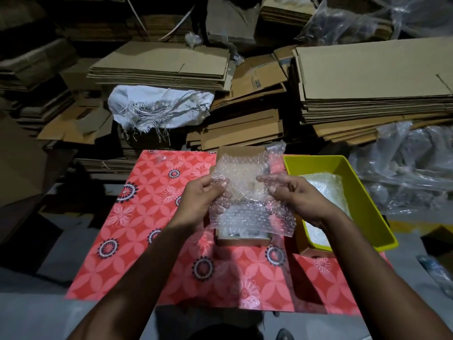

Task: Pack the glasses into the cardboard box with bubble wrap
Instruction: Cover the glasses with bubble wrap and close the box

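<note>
A red patterned mat (152, 217) is covering a grey floor (29, 303), with stacks of flattened cardboard (372, 77) and a frayed white sack (159, 106) crowding its far edge. Both hands are holding up a sheet of bubble wrap (239, 192) above the small cardboard box (242, 240) at the mat's middle; the left hand (199, 201) and right hand (297, 200) are each pinching a side of it. A yellow bin (367, 209) (more wrap inside) is sitting just right of the box. The glasses cannot be made out.
</note>
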`<action>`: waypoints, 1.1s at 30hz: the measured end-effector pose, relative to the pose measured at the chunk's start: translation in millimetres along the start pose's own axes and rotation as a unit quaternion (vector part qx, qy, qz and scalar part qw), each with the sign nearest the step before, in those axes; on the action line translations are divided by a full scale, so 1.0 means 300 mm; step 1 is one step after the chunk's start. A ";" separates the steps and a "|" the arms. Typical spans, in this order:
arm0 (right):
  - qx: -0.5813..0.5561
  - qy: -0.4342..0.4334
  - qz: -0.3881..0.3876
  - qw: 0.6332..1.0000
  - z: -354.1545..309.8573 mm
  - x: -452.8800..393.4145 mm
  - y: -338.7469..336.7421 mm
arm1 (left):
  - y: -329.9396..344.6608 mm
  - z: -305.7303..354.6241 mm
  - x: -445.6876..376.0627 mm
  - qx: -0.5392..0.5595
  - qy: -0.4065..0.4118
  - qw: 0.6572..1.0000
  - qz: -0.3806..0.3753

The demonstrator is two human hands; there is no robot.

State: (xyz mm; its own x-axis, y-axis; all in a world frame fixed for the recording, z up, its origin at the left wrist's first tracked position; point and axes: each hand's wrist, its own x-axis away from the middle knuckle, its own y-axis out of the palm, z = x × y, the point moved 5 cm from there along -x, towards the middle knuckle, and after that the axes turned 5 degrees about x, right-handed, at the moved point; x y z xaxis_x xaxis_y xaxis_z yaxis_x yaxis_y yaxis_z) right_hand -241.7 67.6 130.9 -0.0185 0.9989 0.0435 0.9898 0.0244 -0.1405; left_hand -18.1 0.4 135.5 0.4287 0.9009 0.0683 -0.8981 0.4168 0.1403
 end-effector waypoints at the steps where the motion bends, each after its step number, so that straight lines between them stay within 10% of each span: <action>1: 0.009 -0.010 0.005 1.000 -0.009 -0.002 -0.006 | 0.004 0.008 0.004 0.003 0.009 1.000 0.001; 33: 0.004 -0.146 0.046 0.988 -0.043 -0.042 -0.117 | 0.011 0.057 -0.075 -0.035 0.120 0.992 0.024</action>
State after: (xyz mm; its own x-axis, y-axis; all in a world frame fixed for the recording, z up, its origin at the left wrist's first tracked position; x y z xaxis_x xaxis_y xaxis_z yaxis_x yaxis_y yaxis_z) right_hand -274.5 53.5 148.0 0.0307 0.9662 -0.2561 0.9880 -0.0682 -0.1387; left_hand -28.9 -20.6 151.3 0.3572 0.9193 -0.1651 -0.9251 0.3725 0.0730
